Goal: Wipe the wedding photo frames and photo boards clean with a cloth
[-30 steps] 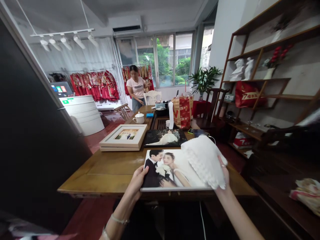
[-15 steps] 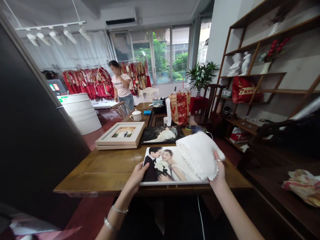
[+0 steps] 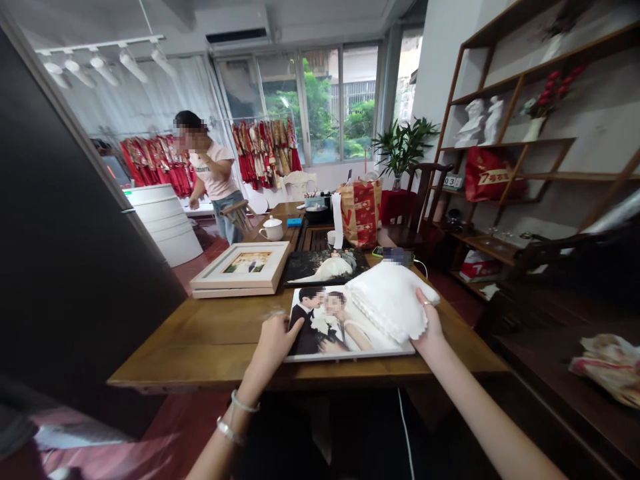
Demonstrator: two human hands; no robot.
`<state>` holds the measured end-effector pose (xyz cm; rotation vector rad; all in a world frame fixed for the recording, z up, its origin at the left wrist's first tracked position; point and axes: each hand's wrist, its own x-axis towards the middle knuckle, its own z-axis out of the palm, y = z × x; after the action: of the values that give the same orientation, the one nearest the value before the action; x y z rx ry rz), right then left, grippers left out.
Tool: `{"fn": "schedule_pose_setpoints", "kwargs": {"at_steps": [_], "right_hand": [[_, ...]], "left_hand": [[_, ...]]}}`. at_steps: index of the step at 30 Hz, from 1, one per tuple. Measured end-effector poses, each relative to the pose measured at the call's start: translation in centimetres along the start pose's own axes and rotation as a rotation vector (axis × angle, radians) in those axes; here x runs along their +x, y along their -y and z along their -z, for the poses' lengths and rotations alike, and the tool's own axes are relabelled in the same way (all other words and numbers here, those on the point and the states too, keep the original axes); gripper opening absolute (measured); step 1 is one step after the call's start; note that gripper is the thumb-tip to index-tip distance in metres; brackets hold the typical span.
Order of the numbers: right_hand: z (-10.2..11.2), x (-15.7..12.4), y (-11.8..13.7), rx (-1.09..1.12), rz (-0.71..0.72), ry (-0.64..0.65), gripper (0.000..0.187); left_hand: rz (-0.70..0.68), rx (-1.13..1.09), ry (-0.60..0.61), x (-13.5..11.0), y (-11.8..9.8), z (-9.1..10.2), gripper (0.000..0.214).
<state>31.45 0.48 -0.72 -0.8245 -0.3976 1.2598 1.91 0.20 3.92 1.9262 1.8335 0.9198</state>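
A large wedding photo print (image 3: 334, 328) lies on the wooden table (image 3: 225, 340) in front of me. My left hand (image 3: 274, 341) holds its left edge, fingers curled over the border. My right hand (image 3: 427, 327) presses a white cloth (image 3: 389, 297) onto the print's right half, fingers closed on the cloth. The cloth covers the upper right part of the picture.
Behind the print lie a dark photo print (image 3: 326, 266) and a framed picture (image 3: 242, 267). Further back stand a white teacup (image 3: 273, 229), a tea tray and a red gift bag (image 3: 361, 215). A person (image 3: 213, 175) stands by a white counter at left. Wooden shelves (image 3: 520, 160) line the right wall.
The print and both my hands have moved further onto the table, away from its front edge. The person in the back has walked left toward the white counter.
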Motion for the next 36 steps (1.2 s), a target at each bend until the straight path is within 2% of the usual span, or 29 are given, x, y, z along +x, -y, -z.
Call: {"fn": "schedule_pose_setpoints", "kwargs": {"at_steps": [5,7,9,12,15,19,23,32,36], "right_hand": [[-0.3,-0.3,0.1,-0.019,-0.033,0.017,0.045],[-0.4,-0.4,0.2,-0.019,-0.037,0.016,0.044],[-0.4,-0.5,0.2,-0.016,-0.035,0.016,0.044],[-0.3,-0.5,0.2,-0.017,-0.024,0.026,0.043],[-0.2,-0.4,0.1,-0.022,-0.017,0.037,0.043],[-0.3,-0.3,0.0,-0.014,-0.021,0.007,0.038],[-0.6,-0.5,-0.1,-0.005,-0.017,-0.025,0.037],[-1.3,-0.9,-0.3,-0.018,-0.002,-0.036,0.038],[-1.6,-1.2,-0.2,-0.017,-0.011,-0.061,0.037]], "left_hand": [[-0.052,0.019,-0.047,-0.3,1.1,-0.9,0.028],[-0.065,-0.044,-0.096,-0.4,1.7,-1.2,0.019],[-0.087,-0.178,-0.121,-0.5,2.0,-1.5,0.027],[-0.189,-0.341,-0.111,-0.5,2.0,-1.7,0.035],[-0.287,-0.388,-0.082,-0.4,1.6,-1.6,0.035],[-0.306,-0.441,-0.029,-0.5,1.4,-1.2,0.032],[-0.310,-0.420,-0.019,-0.6,1.5,-1.0,0.029],[-0.459,-0.220,-0.065,-0.5,2.1,-1.5,0.025],[-0.432,-0.232,-0.033,-0.1,2.1,-1.2,0.024]]}}
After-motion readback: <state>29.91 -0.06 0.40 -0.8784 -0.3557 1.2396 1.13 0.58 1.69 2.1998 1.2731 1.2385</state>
